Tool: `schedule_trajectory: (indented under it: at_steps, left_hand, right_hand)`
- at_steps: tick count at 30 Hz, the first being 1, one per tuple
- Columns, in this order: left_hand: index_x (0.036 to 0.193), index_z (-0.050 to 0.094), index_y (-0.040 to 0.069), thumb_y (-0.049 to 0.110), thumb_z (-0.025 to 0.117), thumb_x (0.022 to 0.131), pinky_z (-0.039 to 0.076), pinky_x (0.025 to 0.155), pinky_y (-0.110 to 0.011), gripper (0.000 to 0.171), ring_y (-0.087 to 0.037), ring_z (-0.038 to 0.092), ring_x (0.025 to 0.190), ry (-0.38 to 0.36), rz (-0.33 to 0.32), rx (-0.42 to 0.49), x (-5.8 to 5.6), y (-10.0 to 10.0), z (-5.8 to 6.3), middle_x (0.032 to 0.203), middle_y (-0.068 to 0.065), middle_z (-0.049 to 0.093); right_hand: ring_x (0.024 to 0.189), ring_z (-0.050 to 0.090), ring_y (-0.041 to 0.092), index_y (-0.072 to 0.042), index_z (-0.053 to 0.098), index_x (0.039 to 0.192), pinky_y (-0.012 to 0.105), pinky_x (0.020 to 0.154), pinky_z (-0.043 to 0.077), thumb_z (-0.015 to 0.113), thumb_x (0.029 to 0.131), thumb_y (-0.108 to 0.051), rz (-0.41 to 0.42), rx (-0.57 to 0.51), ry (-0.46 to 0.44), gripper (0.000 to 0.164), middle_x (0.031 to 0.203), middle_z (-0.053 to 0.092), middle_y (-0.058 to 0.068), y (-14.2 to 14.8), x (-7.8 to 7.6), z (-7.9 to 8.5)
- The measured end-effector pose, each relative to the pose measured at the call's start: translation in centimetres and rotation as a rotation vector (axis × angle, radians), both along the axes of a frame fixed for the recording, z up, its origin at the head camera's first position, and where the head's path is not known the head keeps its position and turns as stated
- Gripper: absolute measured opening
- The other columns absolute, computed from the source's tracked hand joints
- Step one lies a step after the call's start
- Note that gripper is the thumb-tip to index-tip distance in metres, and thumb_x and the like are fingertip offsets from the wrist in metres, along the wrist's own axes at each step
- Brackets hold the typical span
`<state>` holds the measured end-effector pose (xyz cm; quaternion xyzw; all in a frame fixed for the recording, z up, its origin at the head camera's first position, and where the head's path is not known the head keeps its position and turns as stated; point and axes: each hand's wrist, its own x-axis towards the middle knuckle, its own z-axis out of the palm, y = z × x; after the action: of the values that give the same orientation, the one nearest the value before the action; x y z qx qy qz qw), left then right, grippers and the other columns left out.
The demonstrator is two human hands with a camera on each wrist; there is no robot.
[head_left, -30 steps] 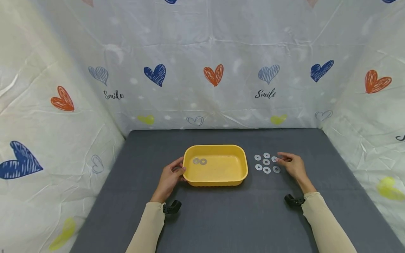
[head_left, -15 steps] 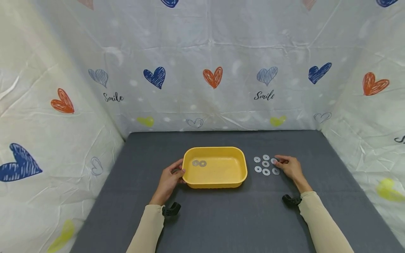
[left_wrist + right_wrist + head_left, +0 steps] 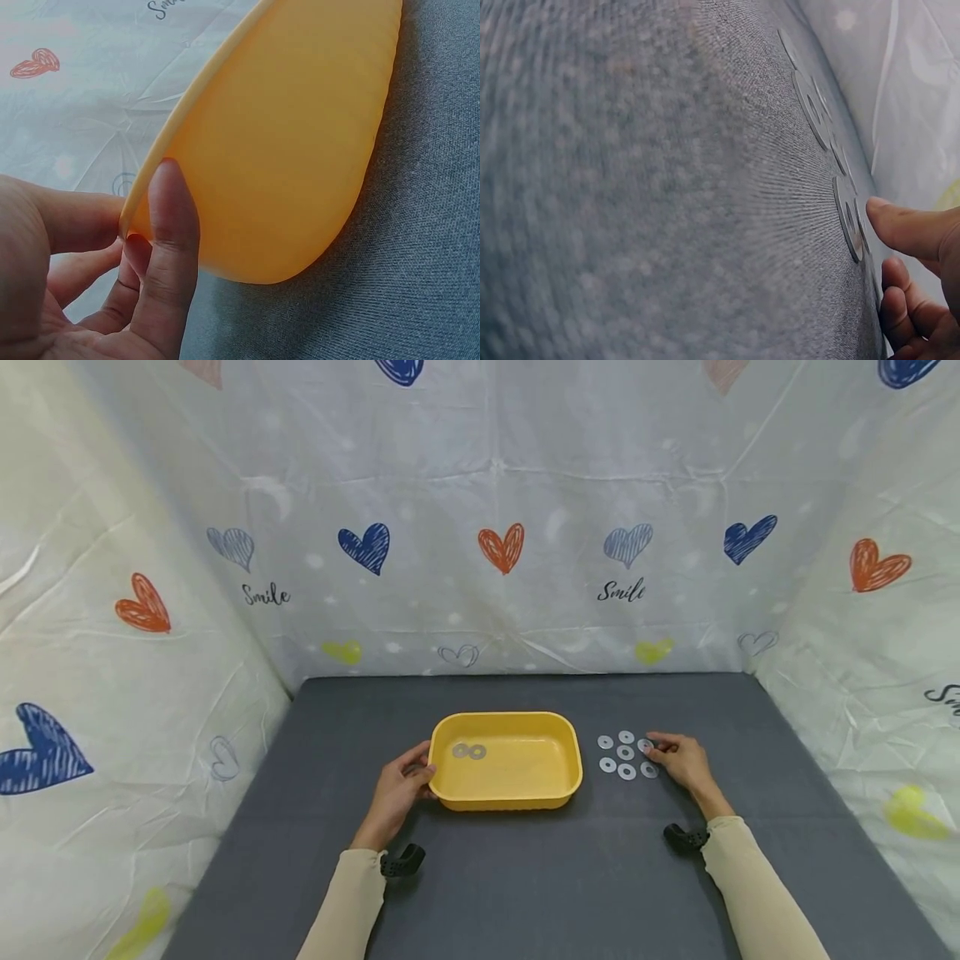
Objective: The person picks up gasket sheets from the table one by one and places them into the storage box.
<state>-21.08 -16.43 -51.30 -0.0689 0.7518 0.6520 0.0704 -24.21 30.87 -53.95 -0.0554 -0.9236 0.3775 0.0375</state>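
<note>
A yellow plastic tray stands on the table with two flat washers lying side by side in its left part. My left hand grips the tray's left end; in the left wrist view, thumb and fingers pinch its rim. Right of the tray lies a loose group of several grey metal washers. At the group's right edge, my right hand has thumb and index finger at opposite sides of one washer, which lies flat. The index fingertip is hidden behind the thumb in the right wrist view.
Dark grey cloth covers the table. White curtains with printed hearts rise along its back and both sides. A black wrist camera sits on the left wrist, another black camera on the right.
My right thumb and index finger have come in leftward onto the upper right washer. The left hand keeps its grip on the tray. The whole head view has shifted slightly.
</note>
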Motion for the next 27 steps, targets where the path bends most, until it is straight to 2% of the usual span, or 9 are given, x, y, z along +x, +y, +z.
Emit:
schedule_trajectory:
  at_steps: [14,27]
  left_hand:
    - [0.146,0.047,0.016,0.009,0.059,0.098,0.058,0.066,-0.028,0.051,-0.028,0.06,0.096,-0.016,0.022,-0.022,0.06,-0.01,0.09,0.117,-0.009,0.046]
    - [0.146,0.047,0.016,0.008,0.058,0.098,0.058,0.066,-0.028,0.051,-0.029,0.06,0.097,-0.003,0.023,-0.011,0.1,0.18,0.11,0.116,-0.009,0.045]
  right_hand:
    - [0.068,0.052,0.015,-0.002,0.071,0.118,0.026,0.06,0.04,0.074,0.087,-0.016,-0.005,0.011,0.039,0.034,0.087,0.064,0.014,-0.37,-0.15,-0.28]
    - [0.07,0.051,0.018,-0.001,0.074,0.11,0.028,0.061,0.038,0.075,0.086,-0.014,-0.016,0.04,0.061,0.027,0.085,0.06,0.014,-0.25,-0.34,-0.46]
